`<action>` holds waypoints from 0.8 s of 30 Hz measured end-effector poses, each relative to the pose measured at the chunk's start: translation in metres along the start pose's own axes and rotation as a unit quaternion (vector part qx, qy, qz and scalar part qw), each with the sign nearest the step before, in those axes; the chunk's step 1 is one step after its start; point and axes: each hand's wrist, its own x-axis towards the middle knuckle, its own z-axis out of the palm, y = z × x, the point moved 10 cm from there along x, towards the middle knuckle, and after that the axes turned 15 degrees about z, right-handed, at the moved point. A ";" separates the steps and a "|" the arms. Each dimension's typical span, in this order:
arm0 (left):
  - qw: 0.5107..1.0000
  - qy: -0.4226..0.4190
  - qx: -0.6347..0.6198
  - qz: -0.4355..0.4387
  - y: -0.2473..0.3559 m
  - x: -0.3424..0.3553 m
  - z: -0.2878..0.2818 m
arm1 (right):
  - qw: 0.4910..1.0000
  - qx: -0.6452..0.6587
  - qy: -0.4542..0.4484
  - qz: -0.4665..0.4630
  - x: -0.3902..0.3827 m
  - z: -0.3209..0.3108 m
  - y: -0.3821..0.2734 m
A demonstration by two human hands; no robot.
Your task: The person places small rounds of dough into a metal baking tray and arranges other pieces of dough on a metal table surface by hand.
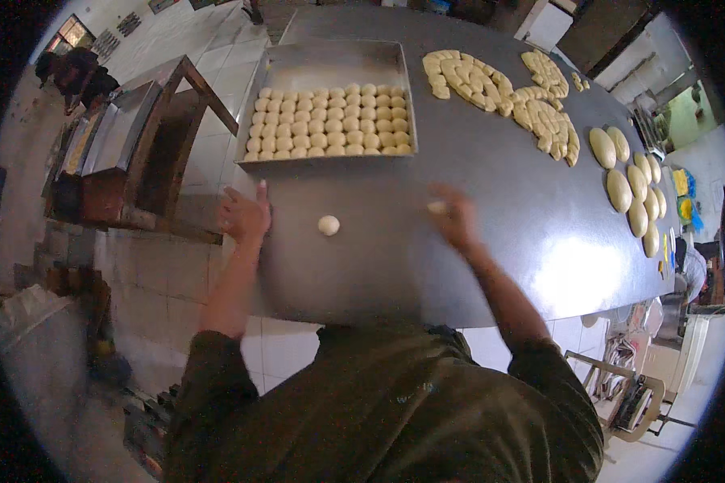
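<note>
A single round dough ball [328,225] lies on the dark grey tabletop [338,282] in front of me. My left hand [244,213] is at the table's left edge, just below the tray, with its fingers spread and nothing visible in them. To the right of the ball, my right hand [455,217] is slightly blurred, its fingers curled around a small pale piece of dough [437,208]. Beyond both hands sits a metal tray [325,63] holding rows of dough balls [326,121], with bare metal along its far part.
Cut dough pieces [475,80] spread over the table's back right; several oval loaves [619,189] lie farther right. A rack with trays [121,129] stands left of the table, a crouching person [76,76] behind it. Another person in pale clothing [691,270] is at the right edge.
</note>
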 end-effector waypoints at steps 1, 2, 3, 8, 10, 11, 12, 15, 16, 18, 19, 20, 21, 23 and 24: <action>0.999 0.047 0.021 -0.008 -0.006 -0.005 0.001 | 0.990 -0.104 -0.093 0.022 -0.011 0.059 -0.049; 0.995 0.095 0.034 -0.014 -0.006 -0.009 0.001 | 0.979 -0.145 -0.142 0.002 -0.028 0.107 -0.094; 0.999 0.053 0.003 0.002 0.016 -0.006 0.002 | 0.967 0.017 -0.034 -0.254 -0.048 0.135 -0.126; 1.000 0.004 0.006 -0.010 0.013 -0.005 -0.013 | 0.961 0.097 -0.257 -0.007 0.017 0.167 -0.231; 1.000 -0.002 -0.020 -0.004 0.010 -0.006 -0.016 | 0.985 0.110 -0.087 -0.097 0.092 0.148 -0.293; 0.999 0.003 -0.038 -0.004 0.011 -0.001 -0.021 | 0.974 0.112 0.038 -0.193 0.120 0.126 -0.338; 0.998 -0.017 -0.054 0.002 0.021 0.003 -0.022 | 0.950 0.139 0.140 -0.242 0.164 0.117 -0.356; 0.997 -0.041 -0.072 -0.001 0.020 0.003 -0.020 | 0.986 0.118 0.047 -0.107 0.301 0.160 -0.393; 0.997 -0.029 -0.071 0.005 0.020 0.002 -0.017 | 0.990 0.111 0.048 -0.068 0.334 0.174 -0.395; 0.998 -0.025 -0.065 -0.005 0.009 0.006 -0.016 | 0.994 0.067 0.069 -0.052 0.357 0.204 -0.415; 0.997 -0.032 -0.066 -0.009 0.007 0.007 -0.018 | 0.995 0.044 0.082 -0.041 0.366 0.215 -0.420; 0.997 -0.046 -0.068 -0.010 0.005 0.003 -0.018 | 0.996 0.087 0.009 -0.011 0.378 0.239 -0.414; 0.996 -0.045 -0.078 -0.003 0.007 0.002 -0.021 | 0.990 0.126 -0.058 0.024 0.387 0.254 -0.403; 0.994 -0.046 -0.101 0.024 0.021 0.005 -0.026 | 0.980 0.121 -0.160 0.016 0.400 0.261 -0.395; 0.992 -0.072 -0.104 0.000 0.020 0.007 -0.025 | 0.980 0.087 -0.174 -0.028 0.392 0.258 -0.407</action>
